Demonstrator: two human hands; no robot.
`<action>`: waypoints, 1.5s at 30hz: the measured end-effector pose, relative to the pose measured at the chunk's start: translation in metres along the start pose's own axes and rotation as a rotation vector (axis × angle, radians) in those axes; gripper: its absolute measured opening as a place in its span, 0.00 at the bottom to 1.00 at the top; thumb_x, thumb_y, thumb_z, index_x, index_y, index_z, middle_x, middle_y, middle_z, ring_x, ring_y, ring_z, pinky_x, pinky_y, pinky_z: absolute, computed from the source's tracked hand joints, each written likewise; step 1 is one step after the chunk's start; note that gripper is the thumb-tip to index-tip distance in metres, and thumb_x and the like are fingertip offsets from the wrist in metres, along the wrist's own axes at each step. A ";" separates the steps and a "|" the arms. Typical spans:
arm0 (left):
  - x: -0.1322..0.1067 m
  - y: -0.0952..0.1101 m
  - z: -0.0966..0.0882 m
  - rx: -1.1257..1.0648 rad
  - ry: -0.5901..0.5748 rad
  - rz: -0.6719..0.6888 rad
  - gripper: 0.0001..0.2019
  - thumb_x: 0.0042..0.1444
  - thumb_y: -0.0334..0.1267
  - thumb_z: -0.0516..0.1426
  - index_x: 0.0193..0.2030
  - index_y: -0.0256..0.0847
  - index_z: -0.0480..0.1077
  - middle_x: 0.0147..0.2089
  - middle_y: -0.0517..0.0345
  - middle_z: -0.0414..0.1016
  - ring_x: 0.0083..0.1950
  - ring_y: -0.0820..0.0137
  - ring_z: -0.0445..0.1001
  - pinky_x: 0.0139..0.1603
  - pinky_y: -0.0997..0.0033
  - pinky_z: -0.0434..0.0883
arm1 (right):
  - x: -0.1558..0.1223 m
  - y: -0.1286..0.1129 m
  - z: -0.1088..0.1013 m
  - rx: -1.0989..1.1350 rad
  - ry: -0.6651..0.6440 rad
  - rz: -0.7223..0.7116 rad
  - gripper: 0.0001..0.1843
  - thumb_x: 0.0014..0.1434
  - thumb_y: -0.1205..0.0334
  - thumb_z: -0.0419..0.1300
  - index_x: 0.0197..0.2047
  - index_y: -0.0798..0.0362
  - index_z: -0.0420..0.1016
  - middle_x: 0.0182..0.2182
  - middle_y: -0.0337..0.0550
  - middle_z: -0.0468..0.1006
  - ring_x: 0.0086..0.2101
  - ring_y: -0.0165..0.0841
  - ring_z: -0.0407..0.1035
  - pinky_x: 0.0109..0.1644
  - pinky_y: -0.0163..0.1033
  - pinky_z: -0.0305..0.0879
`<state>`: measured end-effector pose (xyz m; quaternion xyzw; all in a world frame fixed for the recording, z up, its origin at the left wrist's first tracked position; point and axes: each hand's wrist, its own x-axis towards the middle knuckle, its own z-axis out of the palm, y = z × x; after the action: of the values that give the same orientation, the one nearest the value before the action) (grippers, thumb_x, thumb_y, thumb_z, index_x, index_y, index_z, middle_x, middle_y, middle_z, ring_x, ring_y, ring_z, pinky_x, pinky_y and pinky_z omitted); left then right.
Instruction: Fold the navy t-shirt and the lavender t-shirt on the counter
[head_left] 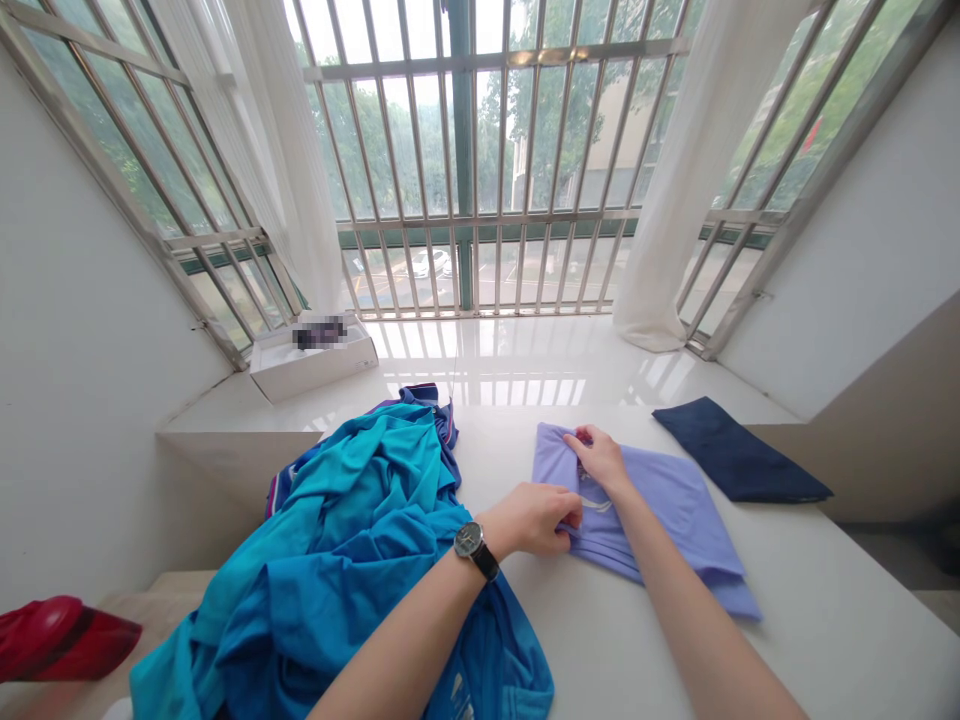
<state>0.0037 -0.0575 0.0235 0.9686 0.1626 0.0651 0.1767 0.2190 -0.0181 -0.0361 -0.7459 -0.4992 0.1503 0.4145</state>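
A lavender shirt lies partly folded on the white table, right of centre. My left hand, with a black wristwatch on its wrist, is closed in a pinch on the shirt's near left edge. My right hand rests on the shirt's far left part, fingers curled and pinching the cloth near its top corner. The two hands are close together over the shirt's left side.
A heap of teal and blue garments covers the table's left. A folded navy garment lies at the right. A white box sits on the window ledge by barred windows with white curtains. Something red lies at far left.
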 end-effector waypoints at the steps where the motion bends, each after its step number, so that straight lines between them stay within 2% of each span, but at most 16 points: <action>1: 0.000 0.000 0.000 -0.001 -0.003 -0.003 0.10 0.51 0.33 0.55 0.41 0.45 0.66 0.42 0.63 0.74 0.39 0.71 0.71 0.36 0.75 0.64 | 0.000 -0.001 0.000 0.006 -0.001 -0.002 0.14 0.50 0.47 0.60 0.32 0.50 0.72 0.32 0.44 0.80 0.35 0.38 0.74 0.43 0.41 0.66; 4: 0.000 0.000 -0.001 -0.015 -0.003 -0.007 0.10 0.51 0.33 0.56 0.41 0.45 0.66 0.42 0.63 0.75 0.39 0.71 0.71 0.35 0.75 0.64 | -0.001 -0.003 -0.001 0.024 -0.007 0.006 0.15 0.51 0.46 0.59 0.34 0.49 0.71 0.32 0.44 0.80 0.34 0.37 0.74 0.41 0.40 0.66; 11: 0.000 0.001 -0.001 -0.002 -0.015 -0.007 0.10 0.51 0.33 0.56 0.41 0.45 0.66 0.42 0.63 0.75 0.39 0.71 0.72 0.35 0.75 0.64 | -0.007 -0.011 -0.002 0.017 -0.029 0.048 0.17 0.55 0.42 0.55 0.35 0.48 0.68 0.23 0.38 0.78 0.27 0.34 0.72 0.35 0.37 0.64; 18: 0.000 0.003 -0.002 0.005 -0.025 -0.018 0.10 0.51 0.33 0.56 0.41 0.45 0.67 0.42 0.62 0.75 0.40 0.69 0.73 0.35 0.74 0.65 | -0.006 -0.014 -0.001 -0.048 -0.033 0.112 0.21 0.53 0.38 0.57 0.34 0.48 0.69 0.24 0.40 0.79 0.28 0.37 0.73 0.34 0.38 0.64; 22: 0.000 0.005 -0.003 0.017 -0.048 -0.037 0.10 0.52 0.33 0.56 0.42 0.45 0.68 0.43 0.61 0.75 0.42 0.68 0.74 0.37 0.73 0.67 | -0.005 -0.011 0.000 -0.076 -0.034 0.090 0.20 0.49 0.41 0.62 0.35 0.49 0.72 0.27 0.42 0.80 0.31 0.38 0.74 0.35 0.39 0.64; 30: 0.001 0.005 -0.002 0.038 -0.056 -0.038 0.10 0.52 0.33 0.56 0.42 0.45 0.67 0.44 0.61 0.75 0.43 0.67 0.74 0.37 0.73 0.67 | -0.005 -0.008 -0.002 0.062 -0.083 0.051 0.17 0.52 0.47 0.60 0.38 0.51 0.76 0.25 0.41 0.81 0.24 0.35 0.74 0.30 0.37 0.65; 33: 0.000 0.006 -0.004 0.035 -0.056 -0.036 0.10 0.52 0.33 0.56 0.42 0.45 0.67 0.44 0.62 0.75 0.42 0.68 0.74 0.38 0.73 0.67 | -0.005 -0.008 -0.002 0.088 -0.071 0.032 0.18 0.51 0.48 0.60 0.39 0.52 0.77 0.25 0.42 0.82 0.27 0.37 0.75 0.31 0.38 0.66; 38: -0.001 0.006 -0.010 -0.011 -0.041 -0.028 0.10 0.52 0.32 0.55 0.42 0.44 0.67 0.44 0.60 0.75 0.42 0.69 0.72 0.41 0.74 0.68 | -0.004 -0.008 -0.003 0.106 -0.030 0.012 0.23 0.51 0.46 0.61 0.43 0.54 0.79 0.31 0.47 0.84 0.33 0.39 0.77 0.37 0.40 0.69; 45: 0.000 0.006 -0.014 -0.033 -0.009 -0.016 0.10 0.52 0.31 0.55 0.42 0.43 0.67 0.44 0.60 0.75 0.41 0.70 0.71 0.41 0.74 0.67 | -0.001 -0.009 -0.007 0.100 0.020 -0.025 0.18 0.53 0.49 0.61 0.39 0.52 0.82 0.39 0.47 0.84 0.40 0.40 0.77 0.48 0.43 0.69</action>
<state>0.0025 -0.0582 0.0381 0.9645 0.1687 0.0621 0.1937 0.2169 -0.0209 -0.0254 -0.7194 -0.4961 0.1624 0.4583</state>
